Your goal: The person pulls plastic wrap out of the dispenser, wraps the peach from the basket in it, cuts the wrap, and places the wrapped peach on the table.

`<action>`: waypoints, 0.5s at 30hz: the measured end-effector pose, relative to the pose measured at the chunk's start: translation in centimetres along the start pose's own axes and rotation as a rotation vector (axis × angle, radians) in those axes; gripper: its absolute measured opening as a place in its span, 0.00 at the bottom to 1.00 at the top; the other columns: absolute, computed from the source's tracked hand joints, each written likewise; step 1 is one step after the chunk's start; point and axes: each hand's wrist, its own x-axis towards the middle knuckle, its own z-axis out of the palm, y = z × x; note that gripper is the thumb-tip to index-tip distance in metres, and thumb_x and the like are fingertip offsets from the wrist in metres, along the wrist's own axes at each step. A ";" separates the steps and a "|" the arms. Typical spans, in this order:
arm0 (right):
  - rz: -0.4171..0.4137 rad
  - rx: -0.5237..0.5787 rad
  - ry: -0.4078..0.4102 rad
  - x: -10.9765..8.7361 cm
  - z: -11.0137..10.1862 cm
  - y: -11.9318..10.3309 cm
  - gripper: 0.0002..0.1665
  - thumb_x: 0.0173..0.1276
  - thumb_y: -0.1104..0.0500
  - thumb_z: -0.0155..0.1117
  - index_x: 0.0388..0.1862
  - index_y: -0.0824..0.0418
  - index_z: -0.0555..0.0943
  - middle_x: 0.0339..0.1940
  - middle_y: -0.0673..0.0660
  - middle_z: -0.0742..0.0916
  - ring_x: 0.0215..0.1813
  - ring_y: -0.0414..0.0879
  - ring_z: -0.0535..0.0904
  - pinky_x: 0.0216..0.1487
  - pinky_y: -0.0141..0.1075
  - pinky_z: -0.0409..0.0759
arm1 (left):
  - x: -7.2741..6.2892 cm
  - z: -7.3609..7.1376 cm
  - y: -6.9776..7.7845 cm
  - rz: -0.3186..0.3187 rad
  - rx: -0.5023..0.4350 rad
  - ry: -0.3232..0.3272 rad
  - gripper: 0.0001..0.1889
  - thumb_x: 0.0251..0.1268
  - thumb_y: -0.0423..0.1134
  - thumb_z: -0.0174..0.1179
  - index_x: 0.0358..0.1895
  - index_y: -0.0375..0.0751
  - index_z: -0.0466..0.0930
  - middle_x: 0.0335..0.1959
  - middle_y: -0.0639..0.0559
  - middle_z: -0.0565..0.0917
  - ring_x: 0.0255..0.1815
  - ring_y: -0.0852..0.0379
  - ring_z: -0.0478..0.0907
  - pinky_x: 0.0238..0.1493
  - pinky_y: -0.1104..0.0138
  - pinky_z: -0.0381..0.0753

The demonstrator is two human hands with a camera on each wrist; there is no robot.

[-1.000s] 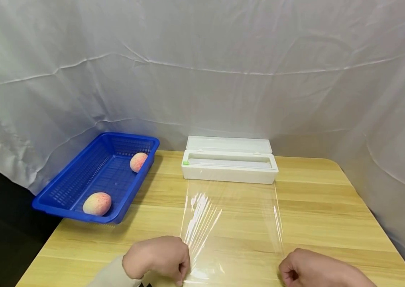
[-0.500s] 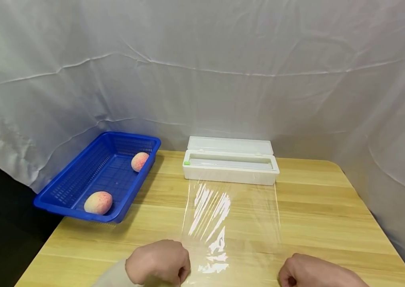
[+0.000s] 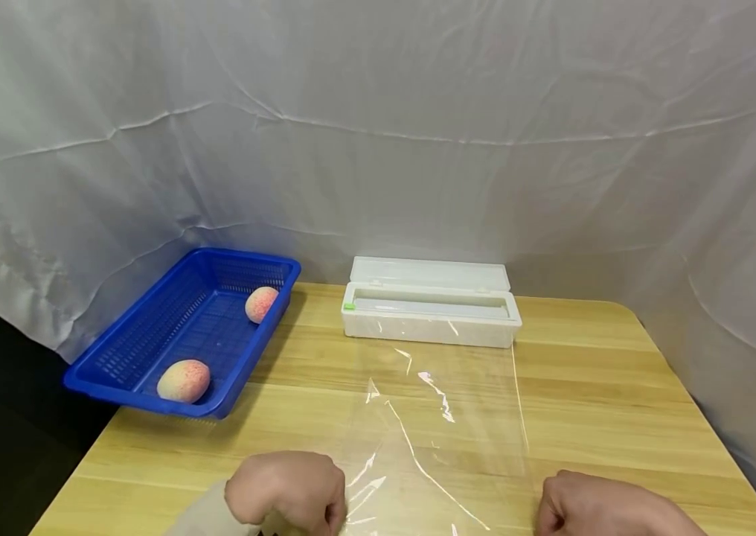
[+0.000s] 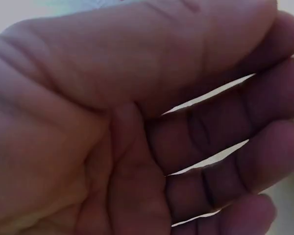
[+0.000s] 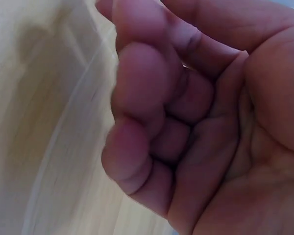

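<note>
Clear cling film (image 3: 445, 454) stretches from the front of a white dispenser box (image 3: 428, 329) toward the near side of the table, showing bright creases and glints. My left hand (image 3: 291, 487) pinches the film's near left corner; in the left wrist view its thumb (image 4: 152, 49) lies against the index finger, the other fingers bent. At the near right corner my right hand (image 3: 609, 506) pinches the film, with curled fingers (image 5: 139, 81) in the right wrist view. The film's near edge falls below the head view, and the fingertips are mostly hidden there.
A blue plastic basket (image 3: 244, 365) stands at the left, overhanging the table's edge. Inside it lie one peach (image 3: 184, 381) near the front and another peach (image 3: 261, 304) by the right wall. The box's lid (image 3: 429, 272) is raised. Grey curtains (image 3: 418, 134) enclose the wooden table (image 3: 592, 387).
Glints on the film have shifted from smooth streaks to scattered creases, and some now show over the box front. My right hand has moved slightly right, my left slightly left.
</note>
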 end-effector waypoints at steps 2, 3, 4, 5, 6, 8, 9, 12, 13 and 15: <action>-0.013 0.027 -0.016 0.0 -0.1 0.2 0.28 0.66 0.58 0.72 0.14 0.70 0.70 0.12 0.37 0.66 0.16 0.27 0.52 0.13 0.33 0.38 | -0.1 -0.4 -0.1 -0.016 -0.031 0.027 0.12 0.52 0.33 0.73 0.16 0.53 0.86 0.12 0.75 0.68 0.18 0.74 0.59 0.20 0.80 0.62; -0.021 0.032 -0.017 0.0 -0.1 0.3 0.28 0.66 0.58 0.72 0.14 0.70 0.70 0.12 0.37 0.66 0.16 0.27 0.52 0.13 0.32 0.37 | -0.1 -0.7 -0.3 -0.027 -0.053 0.049 0.12 0.53 0.35 0.74 0.17 0.52 0.86 0.12 0.75 0.68 0.17 0.73 0.59 0.20 0.79 0.62; -0.032 0.030 -0.016 0.0 -0.1 0.4 0.28 0.66 0.59 0.71 0.13 0.70 0.68 0.12 0.37 0.65 0.16 0.27 0.51 0.13 0.32 0.37 | 0.0 -0.9 -0.4 -0.041 -0.071 0.073 0.11 0.54 0.36 0.75 0.17 0.53 0.87 0.13 0.75 0.68 0.17 0.73 0.60 0.20 0.79 0.62; -0.040 0.020 -0.009 0.0 -0.1 0.5 0.27 0.66 0.60 0.71 0.14 0.70 0.68 0.12 0.36 0.65 0.16 0.26 0.51 0.13 0.32 0.37 | 0.0 -1.2 -0.6 -0.052 -0.094 0.098 0.11 0.55 0.37 0.75 0.18 0.51 0.87 0.13 0.74 0.68 0.17 0.72 0.59 0.20 0.78 0.61; -0.045 0.012 -0.001 0.0 -0.1 0.6 0.26 0.66 0.62 0.70 0.14 0.70 0.68 0.12 0.36 0.65 0.16 0.26 0.51 0.13 0.32 0.37 | 0.2 -1.3 -0.8 -0.073 -0.117 0.130 0.10 0.55 0.39 0.76 0.19 0.51 0.87 0.14 0.74 0.69 0.17 0.71 0.60 0.20 0.77 0.62; -0.050 -0.025 0.023 0.0 -0.1 0.8 0.23 0.65 0.65 0.67 0.14 0.69 0.68 0.13 0.35 0.65 0.16 0.26 0.51 0.13 0.31 0.39 | 0.7 -1.6 -1.3 -0.069 -0.108 0.219 0.11 0.59 0.39 0.75 0.20 0.52 0.86 0.16 0.74 0.71 0.19 0.71 0.63 0.23 0.76 0.65; -0.045 -0.056 0.046 0.0 0.0 0.9 0.21 0.63 0.67 0.66 0.14 0.67 0.69 0.13 0.34 0.64 0.16 0.25 0.52 0.14 0.31 0.40 | 1.1 -1.6 -1.6 -0.056 -0.086 0.264 0.12 0.60 0.39 0.75 0.21 0.52 0.85 0.17 0.73 0.72 0.20 0.71 0.64 0.25 0.76 0.66; -0.010 -0.142 0.121 0.2 0.2 1.1 0.16 0.60 0.68 0.63 0.14 0.61 0.72 0.13 0.34 0.65 0.16 0.27 0.54 0.16 0.30 0.45 | 2.3 -1.3 -2.1 -0.048 -0.006 0.351 0.14 0.61 0.42 0.76 0.22 0.54 0.80 0.20 0.71 0.73 0.23 0.71 0.67 0.30 0.74 0.70; 0.005 -0.169 0.144 0.3 0.4 1.1 0.16 0.59 0.67 0.64 0.15 0.59 0.73 0.13 0.34 0.66 0.16 0.27 0.55 0.16 0.30 0.47 | 2.5 -1.1 -2.2 -0.053 0.025 0.363 0.16 0.60 0.42 0.77 0.22 0.55 0.77 0.21 0.71 0.73 0.24 0.71 0.67 0.31 0.74 0.70; 0.054 -0.178 0.171 0.4 0.7 1.2 0.15 0.60 0.64 0.68 0.17 0.53 0.77 0.14 0.35 0.69 0.17 0.29 0.59 0.17 0.29 0.52 | 2.8 -0.6 -2.3 -0.078 0.045 0.347 0.18 0.57 0.43 0.78 0.22 0.55 0.74 0.20 0.68 0.70 0.24 0.69 0.66 0.31 0.73 0.69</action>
